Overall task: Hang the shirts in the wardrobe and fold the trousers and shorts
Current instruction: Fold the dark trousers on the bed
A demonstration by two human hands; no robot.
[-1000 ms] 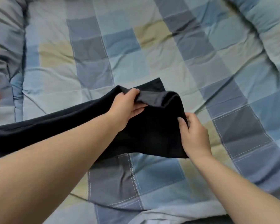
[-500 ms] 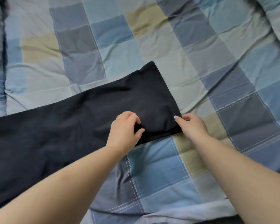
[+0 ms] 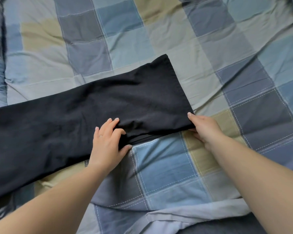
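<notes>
Trousers (image 3: 95, 114), dark and laid in a long band across the checked quilt (image 3: 176, 166), are what I have under both hands, the hem end reaching away beyond my fingertips and the rest running off past my left wrist.

My left hand (image 3: 107, 141) lies on the near edge of the cloth, fingers spread and only lightly bent on top, thumb tucked at the edge just below them; I judge it presses and perhaps pinches the edge, though I cannot tell whether the thumb is under the fabric. My right hand (image 3: 202, 127) is at the near hem corner, index finger straight along the hem, the other fingers hidden beneath the cloth, so it seems to grip that corner.

Between my two thumbs the near edge shows a second layer peeking out, so the legs are not quite matched. As I see it, the risk is folding now and locking in that offset. Small puckers sit just ahead of my left fingers; if I drag that hand, they could grow into a crease. Pulling the corner too hard could slide the whole band on the soft, rumpled quilt.
</notes>
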